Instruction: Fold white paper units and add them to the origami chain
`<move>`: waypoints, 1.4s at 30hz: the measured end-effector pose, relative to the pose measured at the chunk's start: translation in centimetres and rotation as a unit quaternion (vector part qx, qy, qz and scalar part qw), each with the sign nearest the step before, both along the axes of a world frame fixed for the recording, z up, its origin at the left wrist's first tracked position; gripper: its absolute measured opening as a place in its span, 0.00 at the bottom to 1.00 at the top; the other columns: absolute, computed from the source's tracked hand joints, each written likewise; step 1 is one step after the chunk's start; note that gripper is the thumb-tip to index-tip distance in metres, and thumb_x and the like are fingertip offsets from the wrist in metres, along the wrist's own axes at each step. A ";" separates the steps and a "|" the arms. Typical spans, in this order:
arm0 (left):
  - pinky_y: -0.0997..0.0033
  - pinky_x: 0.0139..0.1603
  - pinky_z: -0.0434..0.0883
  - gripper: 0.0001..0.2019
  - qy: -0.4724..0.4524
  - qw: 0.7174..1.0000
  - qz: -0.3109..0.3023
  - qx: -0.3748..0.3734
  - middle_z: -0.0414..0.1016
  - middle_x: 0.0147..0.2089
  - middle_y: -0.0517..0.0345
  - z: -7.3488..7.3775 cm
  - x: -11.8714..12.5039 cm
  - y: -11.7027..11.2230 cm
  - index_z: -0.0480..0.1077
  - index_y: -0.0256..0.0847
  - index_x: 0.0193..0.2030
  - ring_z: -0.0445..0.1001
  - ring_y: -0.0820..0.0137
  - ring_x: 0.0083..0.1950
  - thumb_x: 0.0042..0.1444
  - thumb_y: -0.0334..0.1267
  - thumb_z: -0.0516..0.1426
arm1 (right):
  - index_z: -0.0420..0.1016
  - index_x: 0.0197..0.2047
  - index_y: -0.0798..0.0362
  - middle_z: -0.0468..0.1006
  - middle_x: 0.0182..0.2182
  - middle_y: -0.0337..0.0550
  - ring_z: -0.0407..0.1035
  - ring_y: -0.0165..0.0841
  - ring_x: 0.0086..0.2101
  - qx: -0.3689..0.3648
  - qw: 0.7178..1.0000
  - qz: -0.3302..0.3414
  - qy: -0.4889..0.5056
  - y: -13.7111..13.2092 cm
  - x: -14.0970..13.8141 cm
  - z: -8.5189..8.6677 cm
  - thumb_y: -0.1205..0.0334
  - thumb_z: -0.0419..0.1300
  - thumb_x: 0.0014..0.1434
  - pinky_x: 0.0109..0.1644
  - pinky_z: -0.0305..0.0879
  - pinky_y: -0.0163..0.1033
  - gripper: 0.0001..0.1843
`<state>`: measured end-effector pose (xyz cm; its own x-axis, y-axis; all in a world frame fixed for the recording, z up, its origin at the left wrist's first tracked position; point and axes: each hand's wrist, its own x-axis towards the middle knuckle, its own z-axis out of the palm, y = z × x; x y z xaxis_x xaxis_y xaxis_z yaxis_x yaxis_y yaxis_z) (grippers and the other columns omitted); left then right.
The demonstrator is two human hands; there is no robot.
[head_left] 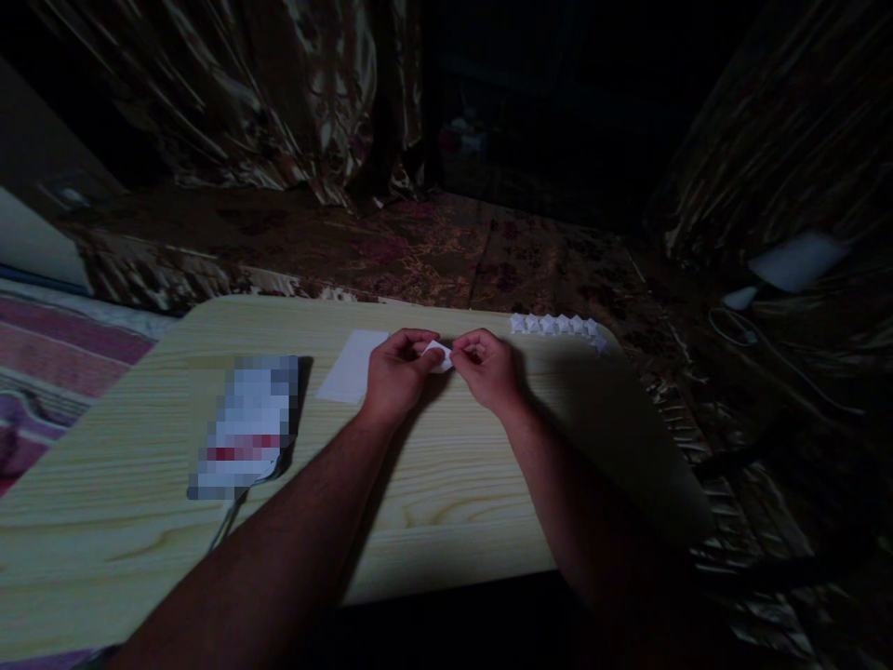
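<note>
A small folded piece of white paper (437, 357) is held above the middle of the wooden table. My left hand (399, 374) pinches it from the left, thumb across its face. At its right edge, the closed fingertips of my right hand (488, 370) grip the same paper. Part of the paper is hidden behind my fingers. Flat white paper (344, 370) lies just left of my left hand, partly covered by it. Several small white folded paper pieces (548, 324) stand in a row beyond my right hand, with another (598, 345) at the row's right end.
On the left of the wooden table (446, 502) lies a blurred-out flat object (247, 419) with a cable. Patterned dark fabric (446, 244) runs behind the table. A white lamp-like object (799, 261) with a cord stands off to the right. The room is dim.
</note>
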<state>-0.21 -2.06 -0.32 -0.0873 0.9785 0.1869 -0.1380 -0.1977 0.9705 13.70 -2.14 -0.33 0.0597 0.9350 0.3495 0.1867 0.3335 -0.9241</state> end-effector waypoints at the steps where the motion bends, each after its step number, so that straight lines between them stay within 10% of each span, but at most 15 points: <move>1: 0.71 0.35 0.70 0.15 0.002 1.000 0.003 -0.001 0.75 0.31 0.57 0.0 0.0 0.0 0.74 0.37 0.38 0.73 0.72 0.30 0.42 0.38 0.65 | 0.71 0.33 0.54 0.76 0.27 0.38 0.70 0.29 0.28 -0.005 1.000 0.004 0.006 0.0 0.0 0.0 0.62 0.59 0.50 0.32 0.66 0.33 0.06; 42: 0.71 0.32 0.69 0.15 -0.002 0.999 0.018 -0.037 0.75 0.28 0.57 0.2 -0.1 0.0 0.75 0.36 0.35 0.72 0.72 0.27 0.40 0.40 0.66 | 0.74 0.31 0.55 0.72 0.19 0.36 0.65 0.26 0.20 -0.097 0.991 0.036 0.080 -0.2 0.4 0.6 0.56 0.59 0.51 0.24 0.60 0.31 0.11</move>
<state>-0.33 -2.06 -0.12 -0.1231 0.9857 0.1147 -0.1352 -0.1312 0.9821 14.14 -2.31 0.23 0.0295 0.9875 0.1546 0.0152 0.1542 -0.9879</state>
